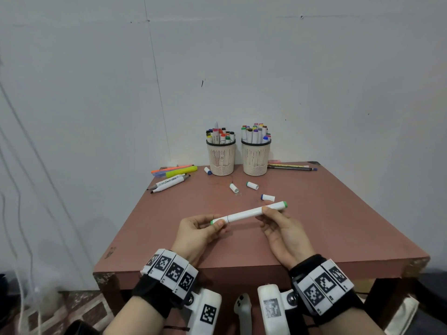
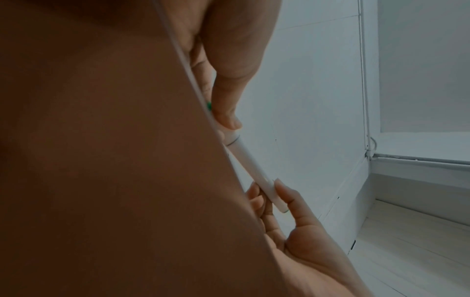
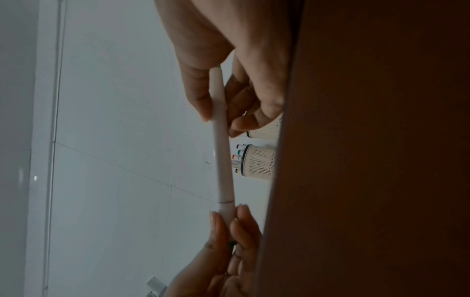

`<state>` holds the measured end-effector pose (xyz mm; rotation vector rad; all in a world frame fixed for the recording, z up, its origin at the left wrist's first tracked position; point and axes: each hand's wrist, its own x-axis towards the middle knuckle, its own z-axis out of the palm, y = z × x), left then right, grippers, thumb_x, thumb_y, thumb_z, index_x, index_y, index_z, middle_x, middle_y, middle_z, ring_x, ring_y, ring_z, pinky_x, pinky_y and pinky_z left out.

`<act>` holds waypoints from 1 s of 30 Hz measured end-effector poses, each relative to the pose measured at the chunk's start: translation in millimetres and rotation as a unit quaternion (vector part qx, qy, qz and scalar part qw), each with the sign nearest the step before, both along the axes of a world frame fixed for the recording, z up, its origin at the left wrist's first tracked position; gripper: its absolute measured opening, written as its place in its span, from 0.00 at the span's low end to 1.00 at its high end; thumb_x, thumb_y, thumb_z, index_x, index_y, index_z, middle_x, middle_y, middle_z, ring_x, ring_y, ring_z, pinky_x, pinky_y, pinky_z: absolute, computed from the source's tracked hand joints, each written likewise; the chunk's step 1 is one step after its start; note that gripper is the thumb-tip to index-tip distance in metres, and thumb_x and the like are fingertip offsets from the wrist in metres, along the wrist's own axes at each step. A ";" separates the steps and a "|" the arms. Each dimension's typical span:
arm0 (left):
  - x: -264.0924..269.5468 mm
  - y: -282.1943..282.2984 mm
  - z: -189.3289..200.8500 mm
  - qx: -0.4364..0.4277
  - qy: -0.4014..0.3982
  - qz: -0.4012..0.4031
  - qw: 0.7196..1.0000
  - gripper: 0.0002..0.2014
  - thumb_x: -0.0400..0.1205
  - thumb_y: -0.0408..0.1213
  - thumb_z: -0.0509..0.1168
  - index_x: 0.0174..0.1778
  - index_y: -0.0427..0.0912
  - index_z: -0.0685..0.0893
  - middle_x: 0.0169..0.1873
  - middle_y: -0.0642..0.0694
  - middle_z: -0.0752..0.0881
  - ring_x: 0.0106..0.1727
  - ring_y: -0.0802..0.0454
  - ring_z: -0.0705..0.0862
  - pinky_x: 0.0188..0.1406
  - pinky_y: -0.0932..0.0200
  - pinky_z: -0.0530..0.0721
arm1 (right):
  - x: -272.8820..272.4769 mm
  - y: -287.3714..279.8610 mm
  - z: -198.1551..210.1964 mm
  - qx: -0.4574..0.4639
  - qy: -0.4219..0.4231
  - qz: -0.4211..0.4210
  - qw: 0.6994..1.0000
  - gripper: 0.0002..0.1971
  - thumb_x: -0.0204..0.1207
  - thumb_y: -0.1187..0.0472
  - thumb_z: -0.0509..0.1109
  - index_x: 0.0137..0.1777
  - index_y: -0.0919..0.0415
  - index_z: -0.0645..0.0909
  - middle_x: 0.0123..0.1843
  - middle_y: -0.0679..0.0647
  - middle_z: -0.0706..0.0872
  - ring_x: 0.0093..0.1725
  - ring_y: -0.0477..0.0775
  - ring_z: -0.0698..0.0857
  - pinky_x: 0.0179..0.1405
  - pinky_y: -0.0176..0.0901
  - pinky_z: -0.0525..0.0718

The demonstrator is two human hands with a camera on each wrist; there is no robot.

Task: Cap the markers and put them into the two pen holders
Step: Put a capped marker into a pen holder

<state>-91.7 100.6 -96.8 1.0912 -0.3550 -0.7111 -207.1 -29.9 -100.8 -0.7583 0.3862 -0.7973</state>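
White marker with green ends (image 1: 249, 212) is pinched at both caps by left hand (image 1: 197, 232) and right hand (image 1: 281, 229) above the counter (image 1: 338, 213) front edge; it looks capped. Loose caps (image 1: 252, 185) and open markers (image 1: 169, 183) remain; two holders (image 1: 221, 157) at the back edge are nearly full.

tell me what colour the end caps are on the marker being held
Green at both ends of the white marker; the head view shows it best.
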 end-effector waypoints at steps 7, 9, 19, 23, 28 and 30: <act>-6.8 0.4 5.6 -0.004 -0.009 0.022 1.000 0.04 0.78 0.17 0.63 0.44 0.25 0.82 0.33 0.33 0.85 0.27 0.53 0.88 0.28 0.66 0.86 | -0.4 3.2 2.4 0.024 -0.007 -0.002 1.000 0.07 0.76 0.75 0.65 0.45 0.64 0.81 0.32 0.54 0.86 0.30 0.47 0.86 0.29 0.31 0.82; -9.7 0.8 7.4 -0.007 -0.008 0.025 1.000 0.04 0.78 0.17 0.64 0.43 0.26 0.82 0.34 0.32 0.84 0.27 0.53 0.88 0.27 0.66 0.86 | 1.0 5.0 3.4 0.034 -0.015 -0.011 0.999 0.08 0.76 0.75 0.65 0.47 0.64 0.82 0.32 0.54 0.86 0.31 0.47 0.85 0.32 0.31 0.83; -4.5 12.7 19.7 0.092 -0.151 0.020 0.984 0.09 0.74 0.27 0.72 0.50 0.32 0.86 0.36 0.38 0.87 0.34 0.51 0.86 0.35 0.66 0.86 | -5.5 10.0 21.9 0.035 -0.060 -0.019 0.997 0.10 0.76 0.76 0.65 0.48 0.60 0.81 0.43 0.57 0.86 0.44 0.51 0.84 0.39 0.35 0.88; 2.8 23.6 50.9 0.102 -0.252 0.015 0.962 0.05 0.73 0.28 0.73 0.43 0.40 0.87 0.34 0.45 0.89 0.37 0.56 0.86 0.39 0.68 0.83 | -8.7 13.3 55.1 -0.047 -0.074 0.002 0.996 0.08 0.76 0.76 0.65 0.50 0.64 0.79 0.53 0.67 0.85 0.52 0.60 0.85 0.47 0.39 0.87; 25.4 24.4 101.2 0.099 -0.364 -0.015 0.926 0.07 0.73 0.27 0.74 0.41 0.43 0.88 0.33 0.52 0.91 0.36 0.63 0.87 0.43 0.74 0.82 | 3.2 7.7 106.5 -0.192 -0.061 -0.033 0.979 0.10 0.76 0.77 0.66 0.53 0.66 0.81 0.38 0.55 0.85 0.39 0.52 0.85 0.46 0.39 0.86; 39.8 18.7 114.9 0.113 -0.401 -0.021 0.909 0.07 0.74 0.27 0.74 0.43 0.43 0.88 0.33 0.52 0.91 0.35 0.64 0.87 0.40 0.74 0.81 | 13.5 -0.2 124.9 -0.246 -0.050 -0.059 0.966 0.11 0.75 0.77 0.68 0.52 0.64 0.82 0.39 0.55 0.86 0.42 0.54 0.86 0.48 0.40 0.86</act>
